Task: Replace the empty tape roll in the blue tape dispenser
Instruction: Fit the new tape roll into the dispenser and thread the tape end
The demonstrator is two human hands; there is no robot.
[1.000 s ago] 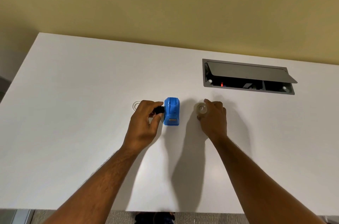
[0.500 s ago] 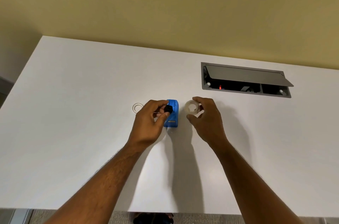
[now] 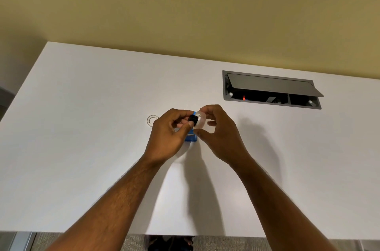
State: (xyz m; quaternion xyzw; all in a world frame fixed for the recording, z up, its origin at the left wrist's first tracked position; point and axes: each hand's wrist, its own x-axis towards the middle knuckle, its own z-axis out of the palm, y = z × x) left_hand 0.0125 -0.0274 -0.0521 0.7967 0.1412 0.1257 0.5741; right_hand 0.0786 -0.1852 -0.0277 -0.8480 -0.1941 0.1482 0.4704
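Observation:
My left hand (image 3: pixel 168 133) pinches a small black spindle (image 3: pixel 192 119) between thumb and fingers. My right hand (image 3: pixel 220 131) grips a clear tape roll (image 3: pixel 200 120) right against the spindle, above the table. The blue tape dispenser (image 3: pixel 190 137) stands on the white table (image 3: pixel 82 148) under both hands, mostly hidden; only its lower front shows. An empty clear ring (image 3: pixel 152 120), the old tape core, lies flat on the table just left of my left hand.
A grey cable box (image 3: pixel 271 90) with its lid tilted open is sunk into the table at the back right. A yellow wall rises behind the table. The table's near edge runs along the bottom of the view.
Both hands have lifted and come together over the dispenser. The right hand picked the tape roll up off the table and brought it left against the black spindle.

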